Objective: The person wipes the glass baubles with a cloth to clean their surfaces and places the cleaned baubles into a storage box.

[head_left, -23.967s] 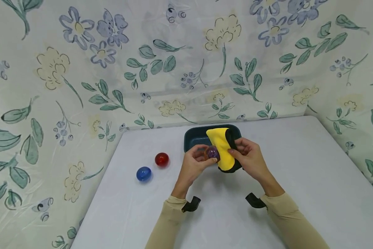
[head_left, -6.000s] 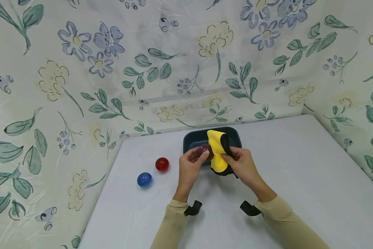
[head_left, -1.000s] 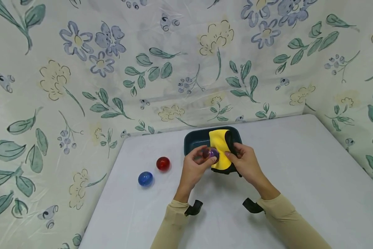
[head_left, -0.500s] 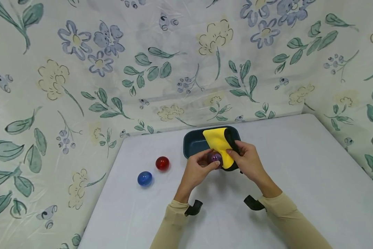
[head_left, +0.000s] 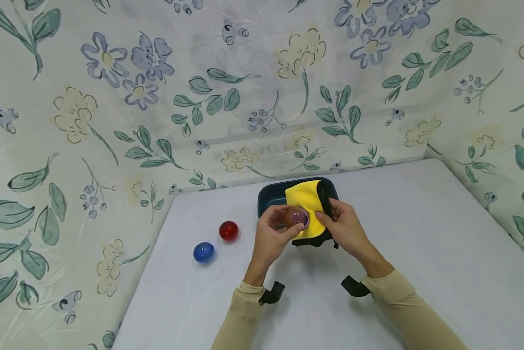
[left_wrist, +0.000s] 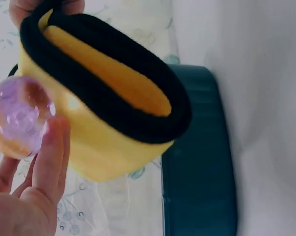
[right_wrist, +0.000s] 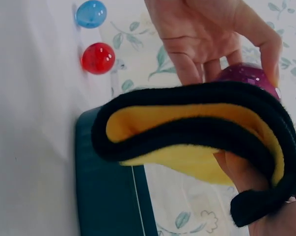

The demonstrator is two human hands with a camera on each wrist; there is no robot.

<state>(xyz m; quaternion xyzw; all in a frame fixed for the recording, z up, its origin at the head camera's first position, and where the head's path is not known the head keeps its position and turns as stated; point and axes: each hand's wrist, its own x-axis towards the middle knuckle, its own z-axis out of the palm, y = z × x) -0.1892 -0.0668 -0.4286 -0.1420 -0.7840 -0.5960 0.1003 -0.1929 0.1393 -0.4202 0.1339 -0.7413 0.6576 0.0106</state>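
My left hand [head_left: 272, 236] holds a clear purple ball [head_left: 295, 217] between thumb and fingers, raised above the table in front of the tray. A folded yellow cloth with a black edge [head_left: 305, 194] is pinched by my right hand [head_left: 347, 228]. The cloth touches the ball's right side in the head view. In the left wrist view the purple ball [left_wrist: 22, 118] shows orange tints, with the cloth [left_wrist: 103, 142] right beside it. From the right wrist, the cloth [right_wrist: 187, 98] covers the lower part of the ball [right_wrist: 251, 78].
A dark teal tray [head_left: 268, 195] stands behind the hands at the back of the white table [head_left: 402, 218]. On the left lie a red ball [head_left: 229, 231] and a blue ball [head_left: 204, 253]. A flowered curtain [head_left: 253, 87] rises behind the table.
Over the last second the ball has turned in the left hand and shifted slightly against the cloth, whose folds have changed. The red and blue balls lie where they were.
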